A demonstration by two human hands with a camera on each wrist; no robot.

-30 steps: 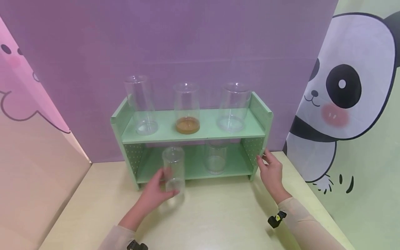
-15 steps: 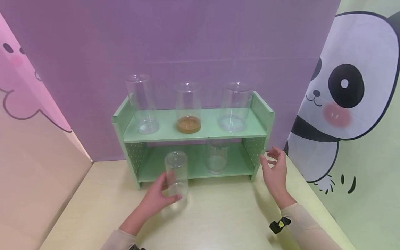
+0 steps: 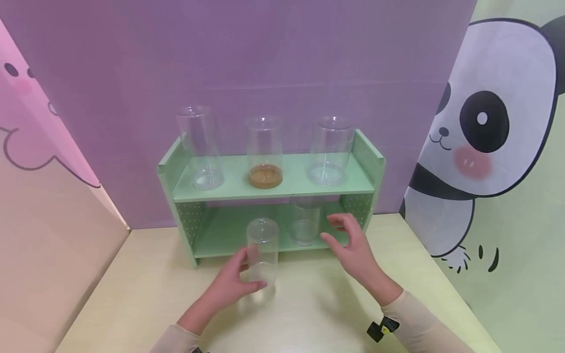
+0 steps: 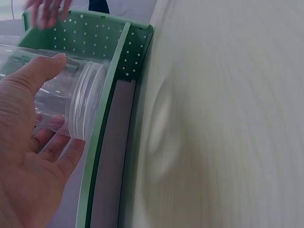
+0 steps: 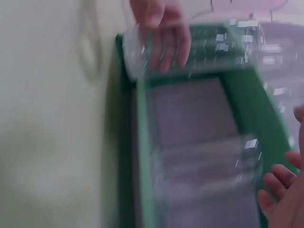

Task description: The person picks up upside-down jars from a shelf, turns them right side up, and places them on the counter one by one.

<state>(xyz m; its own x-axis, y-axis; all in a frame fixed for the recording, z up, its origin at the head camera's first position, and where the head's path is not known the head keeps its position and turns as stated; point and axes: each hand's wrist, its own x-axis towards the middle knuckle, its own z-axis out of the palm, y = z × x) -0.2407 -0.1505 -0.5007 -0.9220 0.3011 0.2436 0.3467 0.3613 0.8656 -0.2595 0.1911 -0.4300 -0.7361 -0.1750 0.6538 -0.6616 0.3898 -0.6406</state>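
Note:
My left hand [image 3: 231, 282] holds a clear cylindrical jar [image 3: 263, 255] upright in front of the lower shelf board. Its thumb and fingers curve round the jar's lower part; the left wrist view shows ridged rings at the jar's end [image 4: 88, 99]. My right hand [image 3: 355, 252] hovers before the lower shelf's right part, fingers loosely bent and holding nothing. Just left of it, a second clear jar [image 3: 304, 228] stands on the lower shelf. In the blurred right wrist view, my right hand's fingers [image 5: 280, 185] are apart from that jar [image 5: 204, 166].
A green two-tier shelf [image 3: 234, 196] stands on the pale table [image 3: 309, 314]. On its top board are a tall clear jar [image 3: 200, 147], a jar with a brown base layer [image 3: 265, 175] and a wider clear jar [image 3: 331, 152]. A purple wall [image 3: 282, 59] rises behind.
My left hand has carried its jar rightward and slightly nearer to me. My right hand has left the shelf's right side panel and moved left, in front of the lower shelf.

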